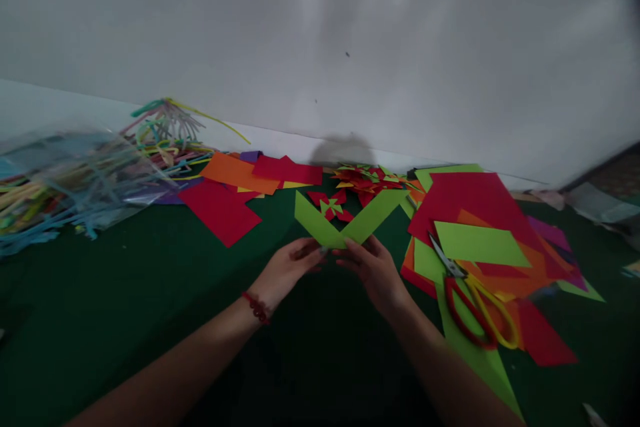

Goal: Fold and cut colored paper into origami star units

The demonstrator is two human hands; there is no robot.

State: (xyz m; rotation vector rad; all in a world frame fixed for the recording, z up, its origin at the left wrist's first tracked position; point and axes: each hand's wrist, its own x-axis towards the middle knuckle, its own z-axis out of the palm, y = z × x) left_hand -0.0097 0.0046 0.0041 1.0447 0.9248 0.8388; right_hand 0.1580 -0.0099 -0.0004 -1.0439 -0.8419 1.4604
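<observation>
Between both hands is a green paper strip, folded into a V with its two arms pointing up and outward. My left hand pinches it near the bottom of the fold, a red bracelet round that wrist. On the other side of the fold, my right hand grips the strip between thumb and fingers. Just beyond the V lies a red and green paper flower. Behind that, a heap of small red, green and orange paper cutouts sits near the wall.
Scissors with red and yellow handles rest on stacked coloured paper at the right. Red and orange sheets lie left of centre. A clear plastic bag of pipe cleaners stands far left. A white wall bounds the green table.
</observation>
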